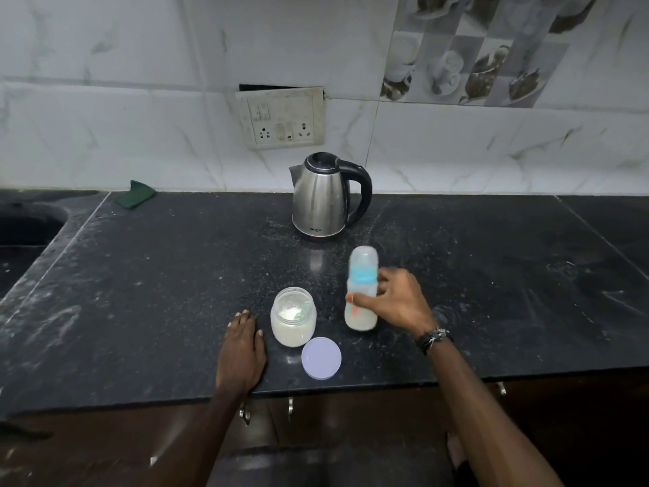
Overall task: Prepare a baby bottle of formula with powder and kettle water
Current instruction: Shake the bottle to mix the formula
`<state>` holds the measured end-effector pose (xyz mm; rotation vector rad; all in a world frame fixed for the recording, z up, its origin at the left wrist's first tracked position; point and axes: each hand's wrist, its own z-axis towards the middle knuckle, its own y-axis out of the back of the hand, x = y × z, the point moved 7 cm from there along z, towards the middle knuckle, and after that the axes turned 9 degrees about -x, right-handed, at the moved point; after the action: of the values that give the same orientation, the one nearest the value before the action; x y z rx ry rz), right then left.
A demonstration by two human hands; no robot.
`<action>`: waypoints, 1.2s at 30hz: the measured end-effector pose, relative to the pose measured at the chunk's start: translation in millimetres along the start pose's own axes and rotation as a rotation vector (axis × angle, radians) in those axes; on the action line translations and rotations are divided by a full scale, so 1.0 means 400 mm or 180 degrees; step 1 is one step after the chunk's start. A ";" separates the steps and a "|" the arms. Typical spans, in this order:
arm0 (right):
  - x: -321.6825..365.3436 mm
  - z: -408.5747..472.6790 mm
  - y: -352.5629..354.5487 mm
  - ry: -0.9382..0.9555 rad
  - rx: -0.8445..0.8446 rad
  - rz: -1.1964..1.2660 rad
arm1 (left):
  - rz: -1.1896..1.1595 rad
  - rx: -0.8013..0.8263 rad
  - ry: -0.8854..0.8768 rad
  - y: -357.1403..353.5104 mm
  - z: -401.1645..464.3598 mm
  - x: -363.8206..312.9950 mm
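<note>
My right hand (397,300) grips a baby bottle (361,279) with a blue collar and clear cap; it holds milky liquid and looks blurred. It stands upright just above or on the black counter (140,293). Left of it stands an open jar of white powder (293,316) with a pale green scoop inside. The jar's lilac lid (321,358) lies flat in front of it. My left hand (242,349) rests flat on the counter beside the jar, holding nothing. A steel kettle (325,198) with a black handle stands at the back.
A green scrub pad (137,199) lies at the back left against the tiled wall. A sink (24,226) is sunk into the counter at far left. A wall socket plate (281,117) sits above the kettle. Cabinet handles (246,413) show below the counter's front edge.
</note>
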<state>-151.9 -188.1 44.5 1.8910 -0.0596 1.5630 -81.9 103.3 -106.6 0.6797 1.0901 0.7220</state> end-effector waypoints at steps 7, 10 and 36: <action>-0.002 -0.003 0.030 -0.0368 -0.0640 0.0899 | 0.0020 -0.0009 0.0008 0.002 -0.001 -0.001; 0.006 0.001 0.046 -0.0502 -0.0694 0.1324 | 0.0003 -0.0012 -0.0003 0.004 0.002 -0.007; -0.002 -0.007 0.039 -0.0967 -0.0449 0.1628 | -0.0020 0.0034 0.0080 0.007 0.000 -0.004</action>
<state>-161.5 -199.0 51.0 2.0838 -0.8209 1.5139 -82.7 103.7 -103.7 0.6775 1.1194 0.7216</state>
